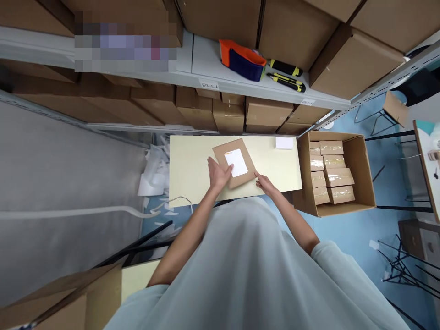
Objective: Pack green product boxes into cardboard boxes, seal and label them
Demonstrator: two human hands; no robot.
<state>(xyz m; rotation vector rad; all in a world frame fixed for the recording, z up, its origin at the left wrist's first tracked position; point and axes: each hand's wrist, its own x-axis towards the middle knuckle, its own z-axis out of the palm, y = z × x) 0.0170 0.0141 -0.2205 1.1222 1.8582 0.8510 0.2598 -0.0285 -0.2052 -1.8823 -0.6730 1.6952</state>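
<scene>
A flat brown cardboard box (245, 151) lies at a slant on the cream tabletop (189, 169). On its upper face is a white label (236, 161) with a small orange mark near the top. My left hand (219, 175) is at the box's left side, open, with the fingers stretched out and the thumb resting on the label. At the lower right corner of the box, my right hand (264, 184) grips the edge between thumb and fingertips. Farther right on the table sits a stack of white labels or paper (284, 143).
A large open carton (369, 183) holding several taped boxes (338, 176) stands right of the table. Shelves with cartons rise behind it; one carries a tape dispenser (242, 59) and utility knives (288, 82). White wrapping scraps (154, 176) lie at left, near a pale hose (113, 209).
</scene>
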